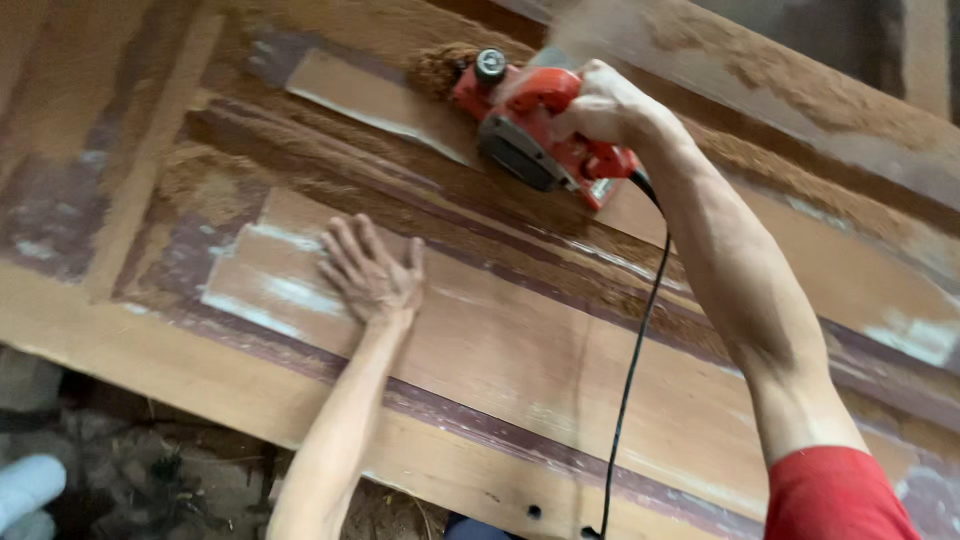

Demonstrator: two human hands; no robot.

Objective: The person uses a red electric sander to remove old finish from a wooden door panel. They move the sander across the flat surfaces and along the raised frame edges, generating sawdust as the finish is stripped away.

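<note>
A red electric planer (530, 130) rests on the raised panel of a large wooden door (520, 350) lying flat. My right hand (598, 102) grips the planer's rear handle, arm stretched out over the door. A pile of sawdust (440, 68) sits just ahead of the planer's nose. My left hand (372, 272) lies flat, fingers spread, pressing on a lower panel of the door, well to the left of and below the planer. The planer's black cord (632, 370) hangs down across the door toward the near edge.
Reddish sawdust (780, 70) lies in ridges along the door's mouldings and far edge. Patches of old white and purple paint (270, 300) show on the wood. Below the door's near edge is dark ground with debris (150, 470) and a pale object (25, 490) at far left.
</note>
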